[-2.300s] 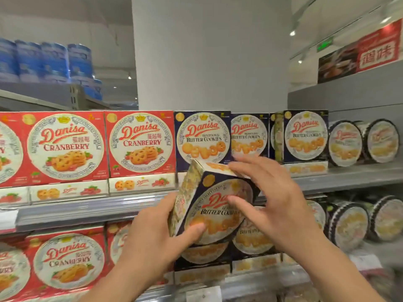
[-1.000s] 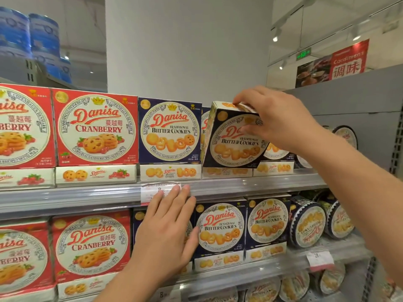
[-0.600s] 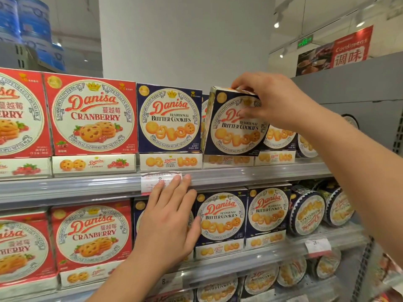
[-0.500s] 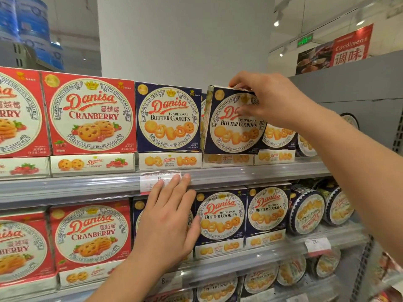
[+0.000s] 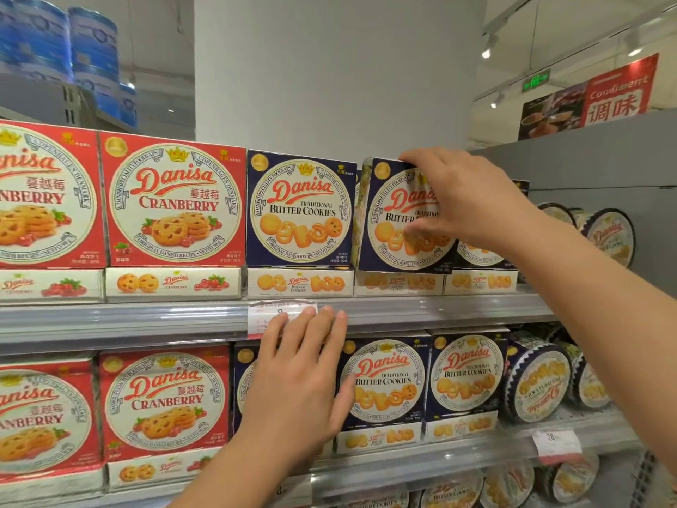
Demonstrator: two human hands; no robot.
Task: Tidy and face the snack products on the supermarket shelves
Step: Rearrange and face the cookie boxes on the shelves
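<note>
My right hand (image 5: 459, 199) grips a navy Danisa butter cookie box (image 5: 384, 229) by its top edge and front face on the upper shelf (image 5: 439, 308). That box stands a little turned, next to another navy butter cookie box (image 5: 300, 212) on its left. My left hand (image 5: 296, 379) presses flat, fingers straight, on the front of a navy butter cookie box (image 5: 242, 383) on the lower shelf, fingertips reaching the price label (image 5: 263, 313) on the upper shelf's rail.
Red Danisa cranberry boxes (image 5: 172, 203) fill the left of both shelves. Round cookie tins (image 5: 535, 383) stand at the right of the lower shelf, and more tins (image 5: 608, 236) at the right of the upper shelf. A white pillar (image 5: 337, 67) rises behind.
My right hand has carried the navy box up from between both hands to the upper shelf and stood it in the row. My left hand let go and now lies flat on a lower-shelf box.
</note>
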